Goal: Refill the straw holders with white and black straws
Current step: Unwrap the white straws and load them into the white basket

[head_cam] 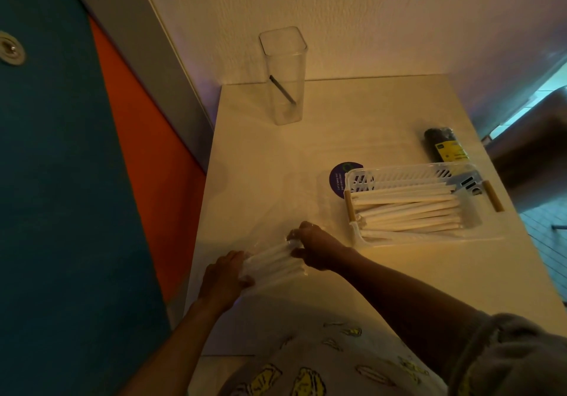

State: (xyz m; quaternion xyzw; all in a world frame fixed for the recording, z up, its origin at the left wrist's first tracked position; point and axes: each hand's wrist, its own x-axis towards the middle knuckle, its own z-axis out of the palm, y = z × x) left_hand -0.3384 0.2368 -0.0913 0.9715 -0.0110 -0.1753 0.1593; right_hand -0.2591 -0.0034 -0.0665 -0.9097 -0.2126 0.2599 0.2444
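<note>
- Two hands, left hand point(225, 276) and right hand point(316, 250), each pinch one end of a wrapped bundle of white straws point(273, 262) on the table point(276, 165).
- Right of the grip: white basket point(408, 177), part-filled with white straws.
- Beyond: clear holder point(283, 76) holding one black straw point(282, 89); black straw pack point(443, 145) unopened.
- Step, as judged: opening the wrap; next, tear it and tip straws into the basket.

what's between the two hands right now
In the head view, a bundle of white straws in clear wrapping spans the gap; the left hand grips one end and the right hand pinches the other.
</note>
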